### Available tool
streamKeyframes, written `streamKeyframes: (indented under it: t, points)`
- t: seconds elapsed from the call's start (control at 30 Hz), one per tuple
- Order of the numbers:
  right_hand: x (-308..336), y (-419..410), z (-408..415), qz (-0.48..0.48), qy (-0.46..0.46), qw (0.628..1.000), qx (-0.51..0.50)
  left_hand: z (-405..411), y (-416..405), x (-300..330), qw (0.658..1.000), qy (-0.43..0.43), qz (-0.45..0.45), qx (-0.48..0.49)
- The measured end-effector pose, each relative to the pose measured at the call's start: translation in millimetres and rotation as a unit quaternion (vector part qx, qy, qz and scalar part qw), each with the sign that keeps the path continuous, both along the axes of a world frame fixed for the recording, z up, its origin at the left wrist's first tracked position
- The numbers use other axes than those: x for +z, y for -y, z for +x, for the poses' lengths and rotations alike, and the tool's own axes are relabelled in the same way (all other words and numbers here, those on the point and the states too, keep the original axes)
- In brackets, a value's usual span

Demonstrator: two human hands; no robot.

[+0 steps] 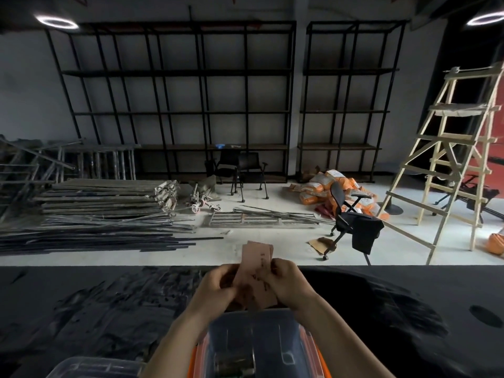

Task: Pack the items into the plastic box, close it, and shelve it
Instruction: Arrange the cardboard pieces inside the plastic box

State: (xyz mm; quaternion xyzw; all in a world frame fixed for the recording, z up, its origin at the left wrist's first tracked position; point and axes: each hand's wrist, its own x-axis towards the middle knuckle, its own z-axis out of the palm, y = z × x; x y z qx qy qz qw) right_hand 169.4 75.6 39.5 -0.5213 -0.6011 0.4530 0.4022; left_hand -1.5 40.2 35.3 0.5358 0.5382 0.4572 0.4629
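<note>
One clear plastic box with orange latches sits open on the dark counter; one loose clear lid lies left of it. Above the box, left hand and right hand both grip a small stack of pinkish cards, count unclear: likely light, thin, bendable, best pinched by their edges.

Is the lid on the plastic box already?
No, the plastic box sits open below both hands, left hand and right hand, holding pink cards.
</note>
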Motion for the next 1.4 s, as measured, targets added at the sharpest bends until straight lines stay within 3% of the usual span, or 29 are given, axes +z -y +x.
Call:
streamKeyframes:
  t: [0.17,0.4,0.5,0.6,0.77,0.87,0.93,1.03,1.17,1.33,1.4]
  points:
    - [-4.6,-1.4,0.8,-0.023,-0.042,0.997,-0.059,1.4,-3.7,-4.7,0.999,0.015,-0.037,-0.016]
    - [-16.1,-4.9,3.2,-0.019,-0.031,0.996,-0.077,1.5,-9.8,-24.8,0.996,0.039,-0.078,-0.001]
    - [-13.4,-7.5,5.2,-0.016,-0.049,0.99,-0.131,2.2,-14.6,-33.1,0.994,0.061,-0.073,0.053]
    - [-5.9,-8.7,4.8,0.002,-0.046,0.98,-0.194,1.0,-18.5,-34.1,0.99,0.008,-0.068,0.119]
    - [-1.9,-5.2,-18.4,0.028,0.051,0.992,-0.116,18.2,-13.1,-19.2,0.994,-0.008,-0.024,0.107]
    - [-5.0,-6.1,-35.7,0.042,0.091,0.991,-0.092,32.2,-9.9,-10.7,0.997,0.04,-0.013,0.062]
    - [-4.9,-6.2,-39.4,0.048,0.065,0.993,-0.088,35.8,-8.5,-8.4,0.994,0.099,-0.013,0.045]
    - [-7.5,-8.9,-36.2,0.056,0.049,0.995,-0.07,31.3,-8.8,-11.6,0.992,0.121,-0.023,0.038]
    - [-21.0,-14.2,-28.4,0.062,0.074,0.993,-0.068,28.3,-7.8,-15.4,0.996,0.075,-0.02,0.054]
    - [-25.9,-10.6,-30.3,-0.02,-0.092,0.995,-0.016,36.0,-11.0,-17.2,0.988,0.12,0.007,0.097]
    - [-24.1,-8.6,-34.6,-0.007,-0.045,0.999,0.028,42.2,-11.5,-15.5,0.985,0.134,0.0,0.108]
